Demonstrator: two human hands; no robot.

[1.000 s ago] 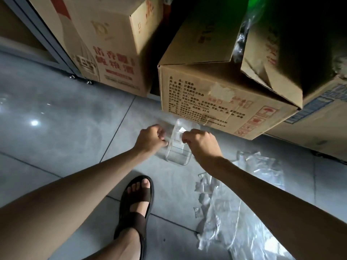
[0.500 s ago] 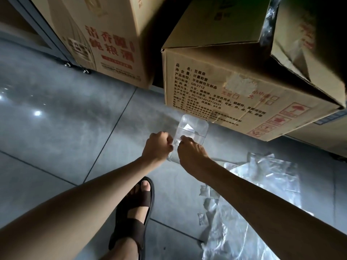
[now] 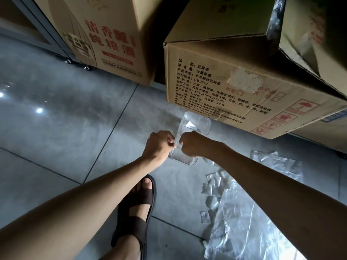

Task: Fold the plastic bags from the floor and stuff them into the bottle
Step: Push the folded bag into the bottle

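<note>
The bottle [image 3: 197,122] stands on the floor [image 3: 65,137] just in front of the boxes. It is clear, squarish and round-cornered. Inside it, toward the far wall, lies one small pale folded piece [image 3: 190,126]. What else it holds I cannot tell through the glare.

The left hand [image 3: 159,145] and right hand [image 3: 195,143] meet over the bottle's near half, fists almost touching. Each grip is clamped on the same small bag [image 3: 177,145], pinched between thumb and curled fingers. Only a narrow clear strip of it shows between them.

The floor is glossy grey tile with dark joints, and spots of light reflect on the left. A red-print box [image 3: 112,44] stands at the back beside a dark metal frame [image 3: 43,29]. A black-print box [image 3: 225,81] is to its right, with a tilted box [image 3: 309,34] resting on top. A foot in a brown sandal [image 3: 139,209] is planted between the forearms.

Right of the sandal, partly under the right forearm, spreads a heap [image 3: 244,231] of clear, crinkled bags. Small folded squares [image 3: 212,190] are scattered along its left edge.
</note>
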